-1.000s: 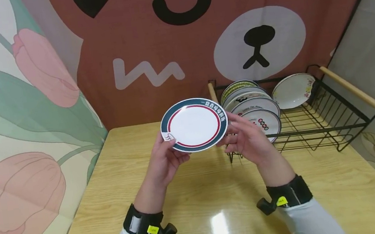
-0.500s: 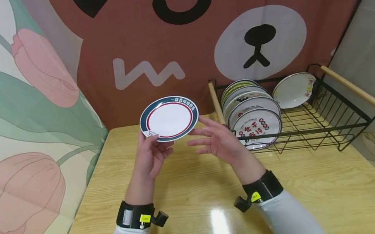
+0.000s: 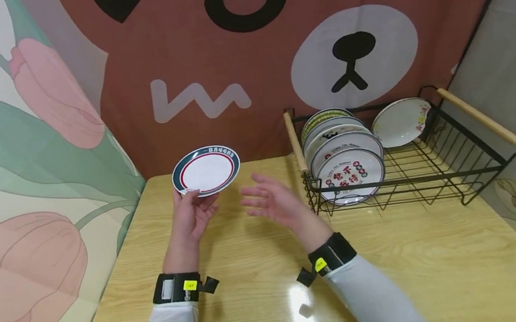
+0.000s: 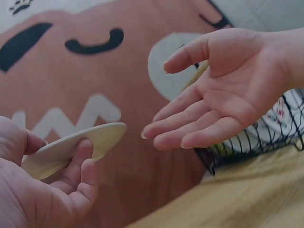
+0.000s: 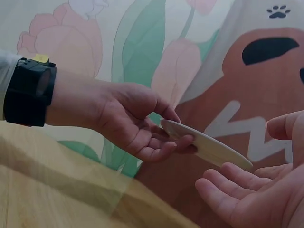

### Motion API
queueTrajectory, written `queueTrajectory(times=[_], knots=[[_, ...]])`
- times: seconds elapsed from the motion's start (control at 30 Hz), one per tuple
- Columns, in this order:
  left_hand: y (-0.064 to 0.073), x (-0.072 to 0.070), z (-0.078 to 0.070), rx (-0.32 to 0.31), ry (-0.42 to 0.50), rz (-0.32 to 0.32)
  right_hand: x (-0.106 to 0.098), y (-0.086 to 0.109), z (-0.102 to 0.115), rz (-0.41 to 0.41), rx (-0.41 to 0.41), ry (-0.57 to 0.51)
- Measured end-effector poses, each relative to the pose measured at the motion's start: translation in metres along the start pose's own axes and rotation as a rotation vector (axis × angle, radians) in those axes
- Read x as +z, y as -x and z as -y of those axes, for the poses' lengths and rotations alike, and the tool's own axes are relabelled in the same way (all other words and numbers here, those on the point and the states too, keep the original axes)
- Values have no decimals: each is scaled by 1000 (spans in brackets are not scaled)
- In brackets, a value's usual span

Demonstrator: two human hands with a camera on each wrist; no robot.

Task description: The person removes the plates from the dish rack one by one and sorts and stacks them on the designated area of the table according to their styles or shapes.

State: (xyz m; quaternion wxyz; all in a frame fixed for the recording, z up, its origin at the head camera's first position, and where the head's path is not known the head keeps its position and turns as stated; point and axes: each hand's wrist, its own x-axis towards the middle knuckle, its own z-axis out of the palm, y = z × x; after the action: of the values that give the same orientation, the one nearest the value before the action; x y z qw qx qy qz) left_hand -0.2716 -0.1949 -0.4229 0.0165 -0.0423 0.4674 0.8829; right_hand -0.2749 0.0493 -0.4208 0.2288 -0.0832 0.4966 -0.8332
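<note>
Plate [image 3: 206, 171] pinched at edge by left hand [image 3: 190, 215], underside contact partly unclear; air gap, relaxed right hand [image 3: 276, 200], rack [image 3: 426, 179] beyond.

Head view looks down; wrist views share plate [image 3: 206, 171].

I face a reddish-brown, bear-faced backdrop [image 3: 186, 46]; a tulip-printed panel [image 3: 36, 166] stands at my left, and a white glare [image 3: 300, 298] lies on the wood-grain table [image 3: 444, 256].
</note>
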Motion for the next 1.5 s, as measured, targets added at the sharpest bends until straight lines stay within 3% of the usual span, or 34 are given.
queueTrajectory(times=[0.3, 0.67, 0.97, 1.5], knots=[[-24, -34, 17, -102, 21, -141, -11, -15, -39, -73, 90, 30], [-36, -64, 32, -185, 7, -180, -14, -14, -63, -111, 141, 82], [-41, -78, 39, -233, -11, -201, -16, -12, -69, -102, 155, 85], [-45, -84, 38, -273, -3, -172, -24, -12, -69, -130, 148, 85]])
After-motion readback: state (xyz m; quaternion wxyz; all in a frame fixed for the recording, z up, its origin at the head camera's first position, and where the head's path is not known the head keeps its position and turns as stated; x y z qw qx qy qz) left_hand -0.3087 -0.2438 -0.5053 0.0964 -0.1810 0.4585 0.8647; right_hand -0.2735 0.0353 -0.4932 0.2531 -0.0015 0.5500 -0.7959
